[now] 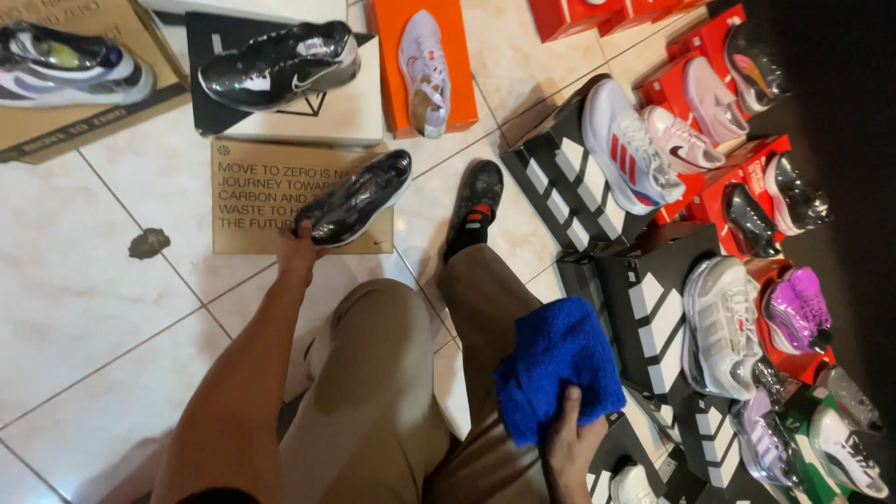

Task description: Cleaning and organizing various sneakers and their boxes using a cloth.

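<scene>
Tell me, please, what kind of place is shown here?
Probably a shoe shop or a stockroom: many sneakers sit on shoe boxes across a tiled floor. The left hand holds a wrapped black sneaker; the right hand holds a blue cloth.

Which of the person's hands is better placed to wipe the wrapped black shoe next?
Probably the right hand: it already grips the blue cloth over the right knee. The left hand is occupied, holding the plastic-wrapped black shoe at its heel above the brown cardboard box, so it can steady it.
</scene>
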